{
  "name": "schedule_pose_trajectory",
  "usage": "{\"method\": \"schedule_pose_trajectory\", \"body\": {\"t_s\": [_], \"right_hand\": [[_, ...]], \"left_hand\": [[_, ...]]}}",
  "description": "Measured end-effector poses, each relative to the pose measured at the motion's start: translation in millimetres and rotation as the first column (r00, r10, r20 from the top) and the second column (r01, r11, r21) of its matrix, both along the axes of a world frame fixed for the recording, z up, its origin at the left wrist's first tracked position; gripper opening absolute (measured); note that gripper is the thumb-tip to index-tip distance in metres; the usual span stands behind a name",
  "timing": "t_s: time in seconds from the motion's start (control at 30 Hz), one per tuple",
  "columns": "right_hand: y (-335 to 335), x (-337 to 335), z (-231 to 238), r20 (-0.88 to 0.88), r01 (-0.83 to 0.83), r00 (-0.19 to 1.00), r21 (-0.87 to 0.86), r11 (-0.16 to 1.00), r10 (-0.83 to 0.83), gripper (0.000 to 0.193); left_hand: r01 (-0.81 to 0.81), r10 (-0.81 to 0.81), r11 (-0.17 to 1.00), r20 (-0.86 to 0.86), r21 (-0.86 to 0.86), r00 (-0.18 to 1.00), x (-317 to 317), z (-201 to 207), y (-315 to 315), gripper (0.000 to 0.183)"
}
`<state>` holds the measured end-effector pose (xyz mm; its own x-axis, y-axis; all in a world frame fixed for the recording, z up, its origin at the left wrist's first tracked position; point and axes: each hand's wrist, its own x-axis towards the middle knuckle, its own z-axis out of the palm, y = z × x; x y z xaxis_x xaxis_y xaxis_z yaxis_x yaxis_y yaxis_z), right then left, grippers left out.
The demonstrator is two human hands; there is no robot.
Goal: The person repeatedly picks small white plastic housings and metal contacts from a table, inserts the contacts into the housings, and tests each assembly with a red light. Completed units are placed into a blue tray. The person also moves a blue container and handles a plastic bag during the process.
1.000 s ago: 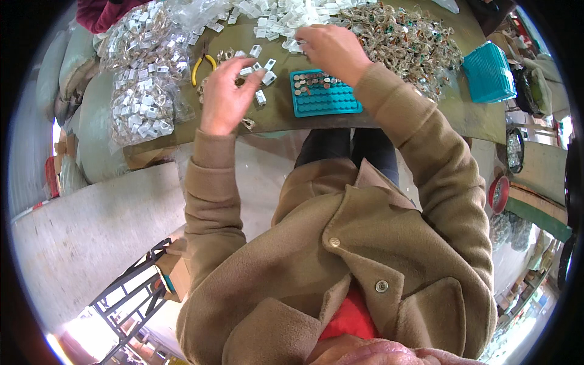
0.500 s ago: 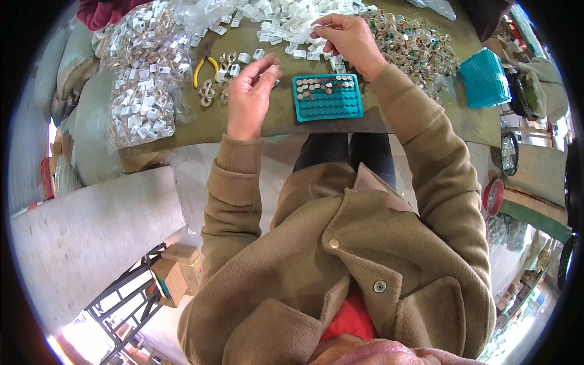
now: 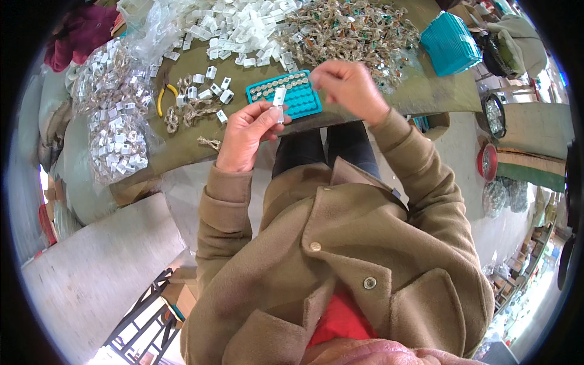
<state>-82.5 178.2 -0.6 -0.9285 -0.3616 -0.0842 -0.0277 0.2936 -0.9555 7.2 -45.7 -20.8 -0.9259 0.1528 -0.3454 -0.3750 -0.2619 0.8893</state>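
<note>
Pinched between the thumb and fingers of my left hand is a small white plastic case, held upright over the near left part of a teal tray. Rows of round silver button-like discs fill the far part of that tray; its near cups show bare teal. My right hand hovers at the tray's right edge, bent at the fingers and smeared by motion, so what it holds, if anything, cannot be made out. Loose white cases with coiled cords lie left of my left hand.
Yellow-handled pliers lie farther left, beside clear bags of corded white cases. A heap of white cases and a pile of wired parts cover the far table. Stacked teal trays stand at the right corner.
My left hand has come nearer to me, with a white case now plain in its grip. My right hand has pulled back from the white heap to the tray's right edge. The head view has shifted.
</note>
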Motion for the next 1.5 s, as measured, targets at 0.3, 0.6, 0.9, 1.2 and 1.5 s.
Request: {"method": "schedule_pose_trajectory", "body": {"t_s": [0.3, 0.6, 0.9, 1.2, 1.5], "right_hand": [[-28, -92, 3, -0.633, 0.242, 0.734, 0.582, 0.776, 0.246, 0.027], [-46, -100, -14, -0.547, 0.306, 0.825, 0.644, 0.701, 0.143, 0.027], [-28, -110, -4, -0.053, 0.161, 0.984, -0.167, 0.973, -0.172, 0.028], [-11, -109, 2, -0.036, 0.126, 0.99, -0.247, 0.961, -0.139, 0.03], [1, -104, 8, 0.307, 0.224, 0.95, -0.535, 0.814, -0.06, 0.022]], "left_hand": [[-0.097, 0.084, 0.976, 0.074, 0.193, 0.994, -5, -2, 36, 0.028], [-0.078, 0.069, 0.977, 0.052, 0.199, 0.996, -5, -6, 29, 0.027], [-0.223, 0.218, 0.876, 0.061, 0.429, 0.974, -14, 3, 16, 0.013], [-0.225, 0.238, 0.888, 0.019, 0.4, 0.971, -15, 8, 16, 0.012], [-0.227, 0.261, 0.893, -0.037, 0.388, 0.964, -34, 22, 23, 0.023]]}}
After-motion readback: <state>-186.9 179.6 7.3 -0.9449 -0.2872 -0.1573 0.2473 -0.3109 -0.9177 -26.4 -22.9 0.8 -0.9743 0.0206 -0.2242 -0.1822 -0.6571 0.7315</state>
